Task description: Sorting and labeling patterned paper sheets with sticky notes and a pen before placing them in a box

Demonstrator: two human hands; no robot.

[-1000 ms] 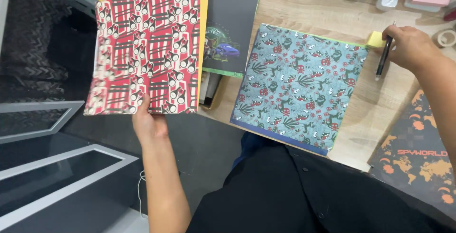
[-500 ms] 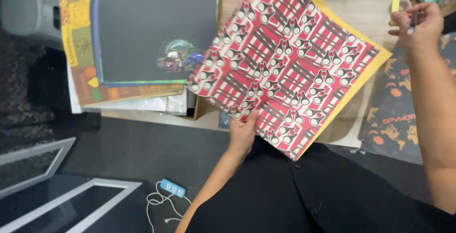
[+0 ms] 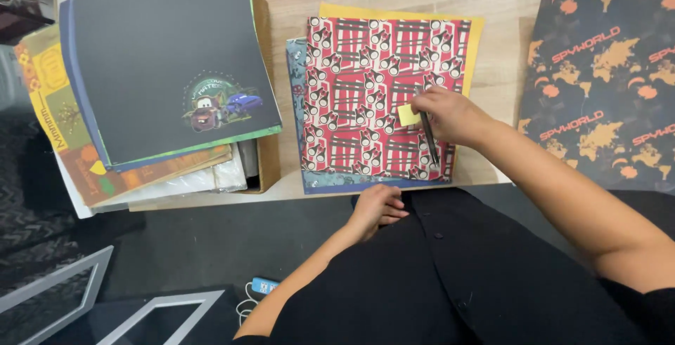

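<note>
Yellow sticky note (image 3: 408, 114) near centre of red patterned sheet (image 3: 380, 99), pinched by right hand (image 3: 450, 114) alongside black pen (image 3: 428, 134), lengthwise toward sheet's near edge; left hand (image 3: 378, 208) loosely curled, empty, just below that edge

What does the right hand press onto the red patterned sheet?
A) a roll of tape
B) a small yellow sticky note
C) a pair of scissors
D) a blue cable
B: the right hand, which also holds a dark pen, rests on a small yellow sticky note lying on the red patterned sheet.
</note>
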